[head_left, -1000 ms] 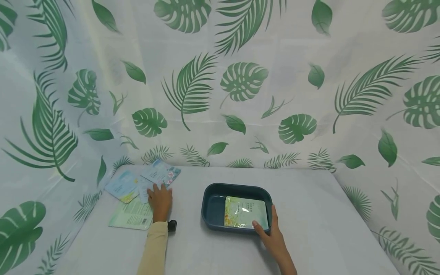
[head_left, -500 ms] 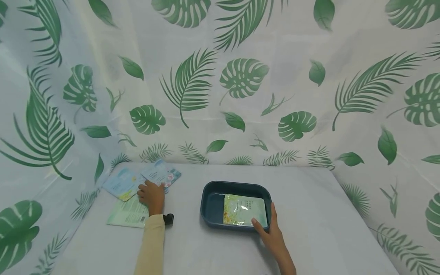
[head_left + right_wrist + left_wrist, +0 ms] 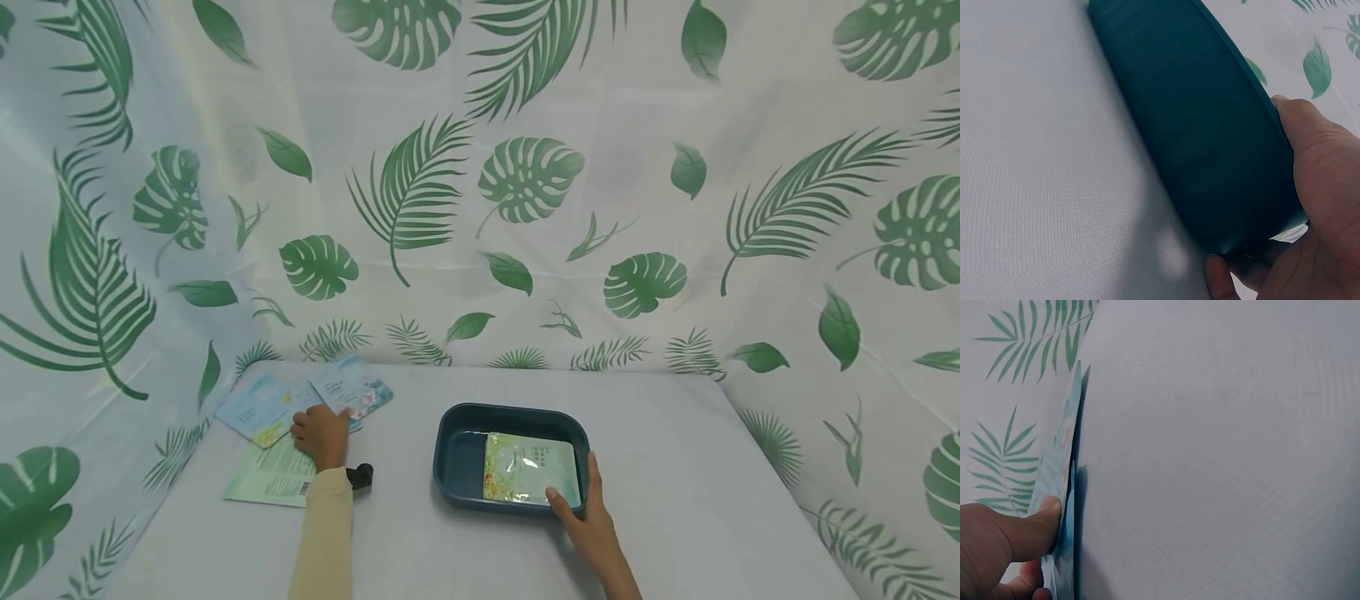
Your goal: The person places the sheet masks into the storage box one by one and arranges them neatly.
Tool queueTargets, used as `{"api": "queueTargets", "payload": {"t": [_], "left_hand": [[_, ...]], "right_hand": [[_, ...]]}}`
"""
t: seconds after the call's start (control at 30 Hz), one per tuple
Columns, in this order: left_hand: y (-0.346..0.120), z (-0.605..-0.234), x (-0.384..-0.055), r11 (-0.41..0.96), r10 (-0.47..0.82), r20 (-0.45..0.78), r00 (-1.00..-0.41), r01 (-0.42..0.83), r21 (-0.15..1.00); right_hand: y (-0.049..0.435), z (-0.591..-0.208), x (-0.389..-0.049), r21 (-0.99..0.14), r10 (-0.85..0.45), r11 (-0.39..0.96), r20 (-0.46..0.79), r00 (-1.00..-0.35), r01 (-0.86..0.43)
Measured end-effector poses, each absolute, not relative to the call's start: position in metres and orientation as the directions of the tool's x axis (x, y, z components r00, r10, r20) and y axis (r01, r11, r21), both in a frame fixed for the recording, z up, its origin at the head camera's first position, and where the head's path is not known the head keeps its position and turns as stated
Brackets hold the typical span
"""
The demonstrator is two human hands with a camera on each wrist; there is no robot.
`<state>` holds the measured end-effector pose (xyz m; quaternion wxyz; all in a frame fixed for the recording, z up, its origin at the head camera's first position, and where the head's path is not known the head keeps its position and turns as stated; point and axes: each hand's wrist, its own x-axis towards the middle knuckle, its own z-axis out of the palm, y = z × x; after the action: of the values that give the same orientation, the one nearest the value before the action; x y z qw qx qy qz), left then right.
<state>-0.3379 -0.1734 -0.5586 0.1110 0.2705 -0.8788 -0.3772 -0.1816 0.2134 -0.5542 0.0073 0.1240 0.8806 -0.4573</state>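
Several sheet mask packets lie overlapping at the left of the table. My left hand [image 3: 322, 435] is at the near edge of the upper blue floral packet [image 3: 351, 387]. In the left wrist view its thumb presses on the floral packet [image 3: 1054, 469] with fingers curled at the edge, pinching it; a second blue packet [image 3: 1067, 531] shows beneath. A light blue packet [image 3: 258, 410] lies to the left, and a pale green one [image 3: 273, 475] nearer, partly under the hand. My right hand [image 3: 596, 533] grips the dark blue-green plastic tub [image 3: 459, 458] at its near right corner, thumb over the rim.
A green and white mask packet [image 3: 528, 467] lies flat in the right part of the tub. White cloth [image 3: 675, 483] covers the table. Leaf-patterned curtains [image 3: 525, 317] rise along its back and sides. A black wrist camera [image 3: 362, 476] sits on the left wrist.
My left hand has shifted left and its fingers have curled in at the packets. The right hand keeps its hold on the tub. The head view has shifted slightly.
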Motion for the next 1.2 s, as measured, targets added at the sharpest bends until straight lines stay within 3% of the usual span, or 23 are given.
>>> {"api": "queueTargets", "payload": {"t": [0.3, 0.47, 0.63, 0.8, 0.93, 1.2], "left_hand": [[-0.188, -0.548, -0.336, 0.551, -0.498, -0.088, -0.863, -0.393, 0.736], [-0.199, -0.544, -0.332, 0.479, -0.503, -0.043, -0.863, -0.320, 0.817], [-0.204, -0.541, -0.323, 0.315, -0.562, -0.008, -0.827, -0.223, 0.923], [-0.202, -0.539, -0.317, -0.005, -0.586, -0.135, -0.799, -0.164, 0.987], [-0.199, -0.539, -0.316, -0.217, -0.582, -0.199, -0.788, -0.085, 0.972], [-0.197, -0.542, -0.314, -0.229, -0.683, -0.204, -0.701, -0.061, 0.972]], "right_hand": [[0.212, -0.556, -0.180, -0.804, 0.226, 0.547, -0.125, -0.966, 0.232], [0.212, -0.556, -0.179, -0.810, 0.222, 0.540, -0.124, -0.967, 0.228], [0.214, -0.558, -0.180, -0.808, 0.224, 0.542, -0.125, -0.967, 0.230], [0.214, -0.558, -0.179, -0.805, 0.223, 0.546, -0.128, -0.966, 0.232], [0.213, -0.558, -0.179, -0.806, 0.223, 0.548, -0.118, -0.968, 0.225], [0.214, -0.556, -0.180, -0.802, 0.218, 0.561, -0.096, -0.971, 0.205]]}}
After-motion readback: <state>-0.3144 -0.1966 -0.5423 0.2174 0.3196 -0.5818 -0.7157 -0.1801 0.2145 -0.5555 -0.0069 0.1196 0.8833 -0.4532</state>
